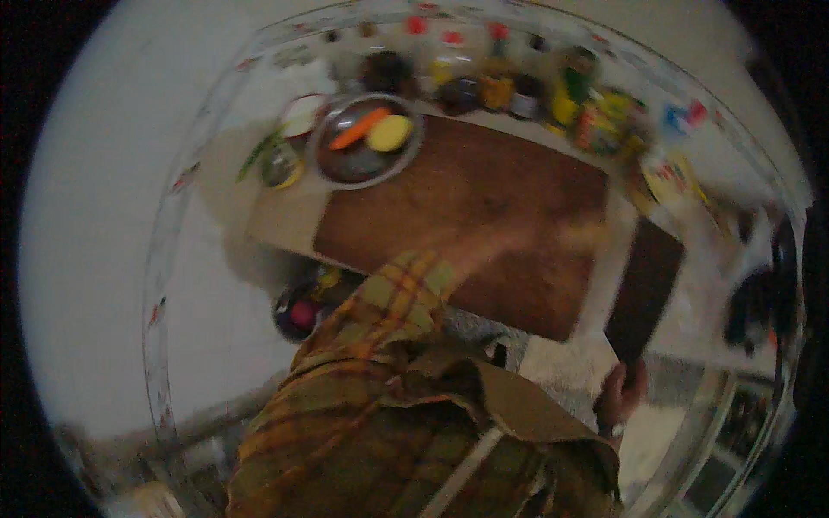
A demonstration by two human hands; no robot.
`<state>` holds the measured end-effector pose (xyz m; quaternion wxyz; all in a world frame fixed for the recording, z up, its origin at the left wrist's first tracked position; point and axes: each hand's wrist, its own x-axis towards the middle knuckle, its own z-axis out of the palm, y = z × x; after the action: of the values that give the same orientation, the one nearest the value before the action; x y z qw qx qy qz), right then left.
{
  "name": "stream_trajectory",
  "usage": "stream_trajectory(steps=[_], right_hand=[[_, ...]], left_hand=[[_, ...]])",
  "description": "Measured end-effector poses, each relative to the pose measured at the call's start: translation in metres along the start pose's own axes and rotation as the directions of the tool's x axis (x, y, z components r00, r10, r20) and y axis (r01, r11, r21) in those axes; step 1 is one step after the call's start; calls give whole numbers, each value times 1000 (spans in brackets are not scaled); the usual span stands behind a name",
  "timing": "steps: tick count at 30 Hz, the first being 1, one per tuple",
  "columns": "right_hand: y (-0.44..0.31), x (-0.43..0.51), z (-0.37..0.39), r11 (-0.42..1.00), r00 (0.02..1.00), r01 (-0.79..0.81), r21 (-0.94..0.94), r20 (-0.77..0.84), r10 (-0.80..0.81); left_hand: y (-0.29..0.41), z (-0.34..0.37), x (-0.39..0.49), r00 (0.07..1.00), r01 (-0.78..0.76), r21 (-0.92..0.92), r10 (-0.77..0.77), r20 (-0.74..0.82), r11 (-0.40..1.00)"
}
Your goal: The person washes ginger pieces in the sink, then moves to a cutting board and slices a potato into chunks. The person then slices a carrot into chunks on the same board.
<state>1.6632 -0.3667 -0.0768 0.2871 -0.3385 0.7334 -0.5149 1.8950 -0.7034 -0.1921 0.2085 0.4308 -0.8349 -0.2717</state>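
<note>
A plaid sleeve leads to my left hand [524,239], which is badly blurred over the brown cutting board [453,168]. A pale yellowish smear lies near its fingertips; whether the hand holds anything cannot be made out. Low on the right, my right hand [622,392] is closed around the lower end of a broad dark flat blade that looks like a cleaver [646,288]. The blade stands out from the fist, just right of the board. At the board's far left corner, a round metal bowl [318,150] contains an orange carrot [356,131] and a peeled potato, apparently [390,133].
Bottles and jars, including a dark jar [526,97], line the back. Yellow packets [605,123] stand at the back right. Left of the bowl are a white dish [303,115], a small glass container [280,167] and a green vegetable [256,154]. A dark container [288,317] sits below the table's left edge.
</note>
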Motion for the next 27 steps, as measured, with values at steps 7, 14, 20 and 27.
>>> stream_trajectory(steps=[7,14,20,27], right_hand=[[-13,23,13,988,984,155,-7,92,-154],[-27,49,35,973,943,224,-53,265,-203],[-70,75,21,528,693,720,-451,506,-513],[-80,79,-79,245,515,857,-453,740,-433]], left_hand=[[-5,-58,-125,981,25,117,-1,-196,993],[-15,-70,-245,835,506,-301,-546,-62,808],[30,-70,-255,989,71,-146,-50,142,987],[92,-175,-192,953,162,-216,-96,288,963]])
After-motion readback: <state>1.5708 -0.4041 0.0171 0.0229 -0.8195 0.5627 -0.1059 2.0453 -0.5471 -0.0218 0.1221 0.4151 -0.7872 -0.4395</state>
